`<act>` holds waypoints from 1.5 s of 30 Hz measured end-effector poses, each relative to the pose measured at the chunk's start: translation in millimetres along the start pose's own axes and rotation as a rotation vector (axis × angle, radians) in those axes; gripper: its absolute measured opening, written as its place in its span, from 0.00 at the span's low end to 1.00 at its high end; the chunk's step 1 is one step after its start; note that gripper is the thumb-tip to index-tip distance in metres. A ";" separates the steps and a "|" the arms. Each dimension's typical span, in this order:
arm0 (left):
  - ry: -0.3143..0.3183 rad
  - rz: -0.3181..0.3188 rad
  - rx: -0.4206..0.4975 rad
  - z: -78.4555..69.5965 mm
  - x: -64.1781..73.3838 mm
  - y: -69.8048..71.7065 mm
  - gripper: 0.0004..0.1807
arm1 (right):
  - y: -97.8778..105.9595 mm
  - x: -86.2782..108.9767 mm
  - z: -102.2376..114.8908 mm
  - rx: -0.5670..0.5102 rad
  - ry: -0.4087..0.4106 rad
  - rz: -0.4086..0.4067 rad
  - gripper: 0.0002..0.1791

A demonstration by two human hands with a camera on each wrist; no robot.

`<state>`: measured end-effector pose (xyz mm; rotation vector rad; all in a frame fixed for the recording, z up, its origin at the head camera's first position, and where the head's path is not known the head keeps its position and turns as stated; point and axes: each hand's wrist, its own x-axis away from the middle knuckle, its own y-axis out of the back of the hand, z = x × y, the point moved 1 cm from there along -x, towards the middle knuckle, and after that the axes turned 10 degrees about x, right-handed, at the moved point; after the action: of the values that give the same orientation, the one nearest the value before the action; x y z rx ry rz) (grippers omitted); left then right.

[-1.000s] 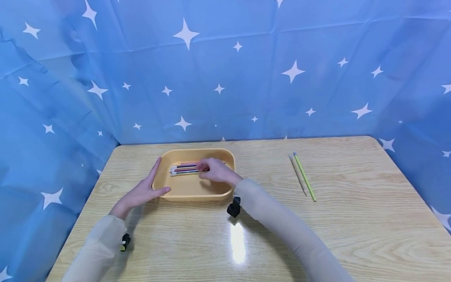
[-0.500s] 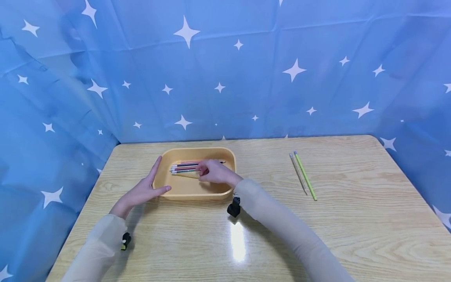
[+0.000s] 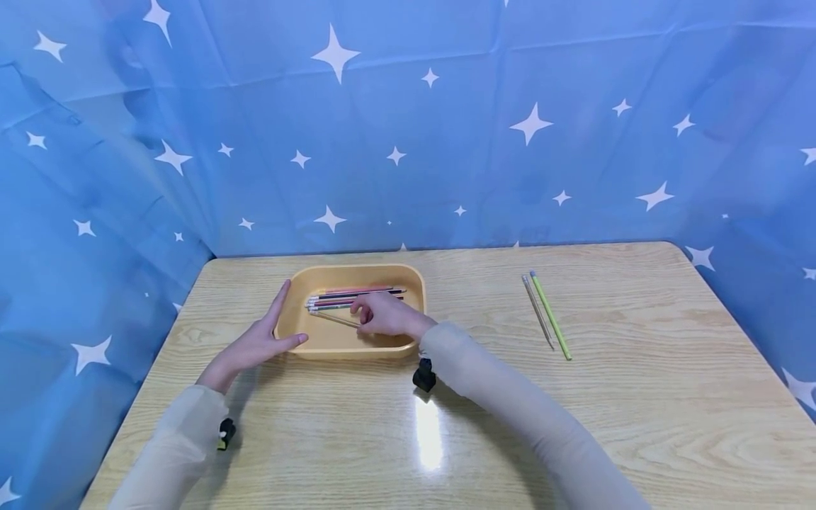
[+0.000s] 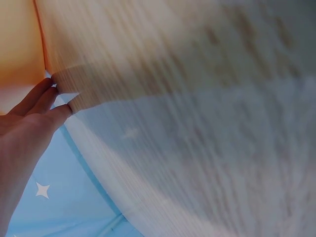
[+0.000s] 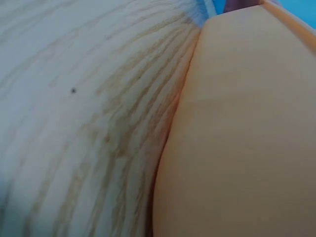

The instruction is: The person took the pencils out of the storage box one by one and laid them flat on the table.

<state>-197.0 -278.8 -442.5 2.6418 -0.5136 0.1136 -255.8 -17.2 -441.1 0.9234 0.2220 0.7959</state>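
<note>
An orange-yellow plastic tray (image 3: 319,344) stands on the table with several pencils (image 3: 331,302) lying side by side in it, eraser ends to the left. My right hand (image 3: 385,314) reaches into the tray and pinches a gold pencil (image 3: 334,319), which slants a little apart from the others; its right end is hidden by the hand. At the tray's left end my left hand (image 3: 258,345) rests with its fingers straight and thumb spread, the fingers along the outer wall and the thumb by the front rim. In the right wrist view the tray wall (image 5: 242,123) hides the hand.
To the right on the wooden table (image 3: 669,368) lie a green pencil (image 3: 552,317) and a thinner gold-brown pencil (image 3: 538,312), nearly parallel. A blue curtain with white stars (image 3: 446,127) hangs behind the table and along its sides.
In the tray, my right hand has drawn the gold pencil toward the front, away from the row, so it now slants. My left hand has stayed at the tray's left end.
</note>
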 end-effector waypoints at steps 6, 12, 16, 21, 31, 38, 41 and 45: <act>-0.017 -0.002 0.006 0.8 -0.2 1.7 0.58 | 1.8 -0.3 2.7 0.029 0.012 0.007 0.18; -0.005 -0.003 0.006 1.1 0.2 0.7 0.57 | -0.2 -0.3 -0.6 -0.070 -0.003 0.034 0.17; 0.001 -0.002 0.011 0.5 0.3 -0.7 0.57 | -0.8 1.8 -2.6 -0.222 -0.041 0.073 0.17; 0.002 -0.005 0.013 -0.1 0.5 -1.1 0.57 | 1.6 3.8 -2.2 -0.459 -0.066 0.114 0.20; 0.000 -0.004 0.005 -0.1 0.6 -0.5 0.57 | 3.8 2.5 -1.6 -0.554 -0.072 0.038 0.20; -0.021 0.003 0.000 -1.6 -0.8 -1.5 0.57 | 9.5 7.6 -0.2 -0.558 -0.050 -0.067 0.23; -0.016 0.002 0.004 -1.3 -0.4 -2.5 0.57 | 13.8 12.4 2.0 -0.527 -0.044 -0.094 0.24; -0.004 -0.001 0.003 -0.2 0.3 -4.0 0.57 | 21.0 21.0 5.1 -0.505 -0.002 -0.127 0.26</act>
<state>-195.3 -275.5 -443.9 2.6461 -0.5133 0.1088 -249.4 1.6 -418.3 0.4290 0.0694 0.6886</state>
